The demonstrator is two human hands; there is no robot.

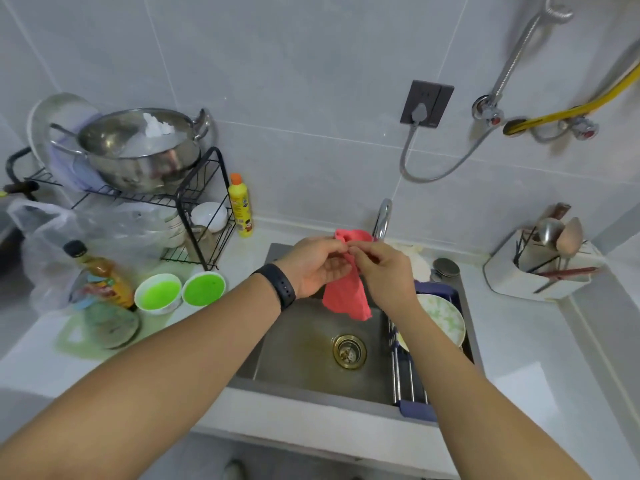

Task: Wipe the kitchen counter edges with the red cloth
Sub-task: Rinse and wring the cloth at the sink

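Note:
The red cloth (346, 294) hangs over the steel sink (304, 355), bunched at the top and drooping below my hands. My left hand (313, 265), with a black band on the wrist, pinches the cloth's upper part from the left. My right hand (384, 268) pinches it from the right, fingertips meeting the left hand's near the tap (382, 218). The white counter (540, 355) runs round the sink, and its front edge (311, 431) lies under my forearms.
Left of the sink stand two green bowls (180, 292), an oil bottle (104, 275), a plastic bag (52, 244), a dish rack with a steel pot (138, 150) and a yellow detergent bottle (240, 206). A plate (441, 318) sits on the sink's right rack. A utensil holder (540, 268) stands at right.

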